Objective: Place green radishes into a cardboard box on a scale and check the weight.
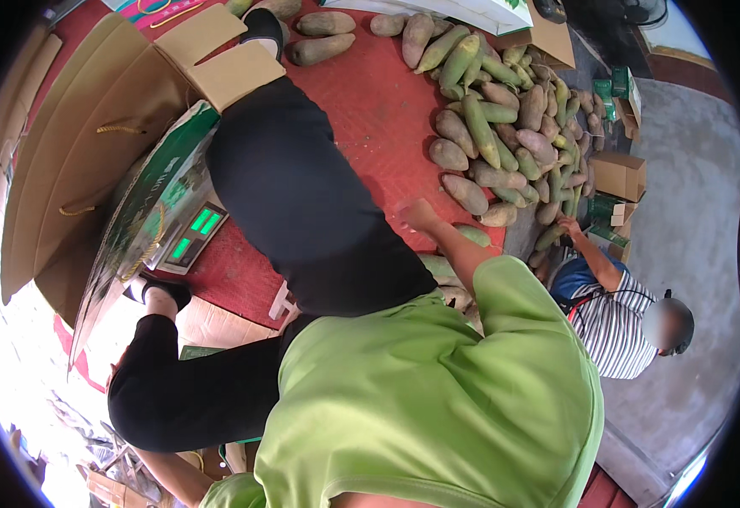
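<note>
My right hand [419,216] hovers over the red mat [378,110], its fingers apart and slightly bent, with nothing visible in them. Nearest to it are thick, long radish-like roots [465,193], green and earthy brown, heaped from the mat onto the grey floor. A few more roots lie partly hidden under my right arm. My left forearm [171,476] passes behind my bent left leg, which hides the fingers of that hand. In front of my legs stands an upright green-and-brown carton [146,203] with yellow cord handles, beside a scale [192,237] with lit green displays.
Tall open cardboard flaps [74,161] fill the left side. A white box [438,13] stands at the far edge of the mat. On the right, a person in a striped shirt [620,334] bends toward the heap, one hand at the roots. Open cartons [620,175] stand beyond it.
</note>
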The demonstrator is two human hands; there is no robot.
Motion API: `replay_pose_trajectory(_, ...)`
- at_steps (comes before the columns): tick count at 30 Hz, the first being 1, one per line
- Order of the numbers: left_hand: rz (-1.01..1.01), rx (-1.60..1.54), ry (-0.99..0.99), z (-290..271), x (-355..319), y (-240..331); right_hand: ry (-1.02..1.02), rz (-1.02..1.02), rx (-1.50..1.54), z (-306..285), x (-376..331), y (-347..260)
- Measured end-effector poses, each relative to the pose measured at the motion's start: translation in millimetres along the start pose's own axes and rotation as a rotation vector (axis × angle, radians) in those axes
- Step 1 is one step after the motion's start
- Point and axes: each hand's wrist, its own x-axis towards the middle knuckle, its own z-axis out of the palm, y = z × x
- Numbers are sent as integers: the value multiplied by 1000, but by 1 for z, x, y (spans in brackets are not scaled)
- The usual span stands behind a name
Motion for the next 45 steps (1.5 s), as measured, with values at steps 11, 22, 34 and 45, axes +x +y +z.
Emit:
replay_pose_trajectory(11,-3,-13,349,-31,-20,-26,125,503,705,-25,-29,50)
replay_pose_trajectory(22,19,-103,816,-60,-59,-25,233,629,758,-39,-51,74)
replay_pose_trajectory(34,794,174,752,39,-38,136,229,262,660,-17,7,61)
replay_pose_trajectory(45,809,242,834,53,9,114,780,420,134,-98,9,123)
